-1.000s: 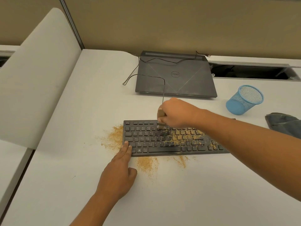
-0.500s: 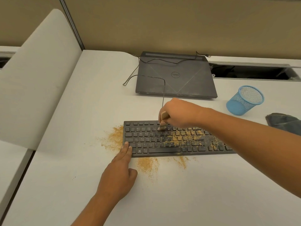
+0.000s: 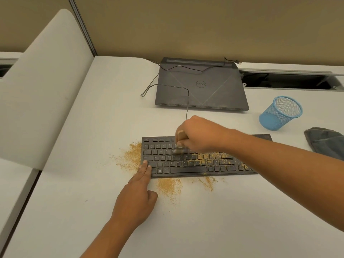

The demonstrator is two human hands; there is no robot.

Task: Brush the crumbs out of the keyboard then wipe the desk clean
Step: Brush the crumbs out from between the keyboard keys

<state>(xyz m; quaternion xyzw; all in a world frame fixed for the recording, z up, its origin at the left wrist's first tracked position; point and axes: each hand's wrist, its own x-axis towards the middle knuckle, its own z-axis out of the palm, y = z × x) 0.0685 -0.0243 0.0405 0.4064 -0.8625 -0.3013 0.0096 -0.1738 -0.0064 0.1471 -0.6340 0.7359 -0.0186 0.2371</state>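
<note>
Black keyboard [image 3: 188,170]: 1, flat on white desk [image 3: 232,224], mid-frame, long edge toward person.
Crumbs [image 3: 168,186]: tan; 3 patches on desk, 1 off kbd's L end, 2 along its near edge; more over R-half keys.
Brush [image 3: 181,136]: 1, small, wood handle, bristles down on upper-mid keys, blurred.
R hand [image 3: 202,135]: fingers curled round brush handle.
L hand [image 3: 137,196]: fingers straight & together, tips on kbd's near-L corner; thumb out to side.
Others: 1 closed laptop [image 3: 202,90] behind kbd, 1 thin cable [image 3: 187,103] across its lid; 1 blue mesh cup [image 3: 281,114] far R; 1 dark cloth [image 3: 325,143] at R frame edge.
Edges: white divider [image 3: 42,86] bounds desk on L; open cable slot [image 3: 288,81] back R.
Open room: wide desk surface on near side of kbd, & between L crumb patch and divider.
</note>
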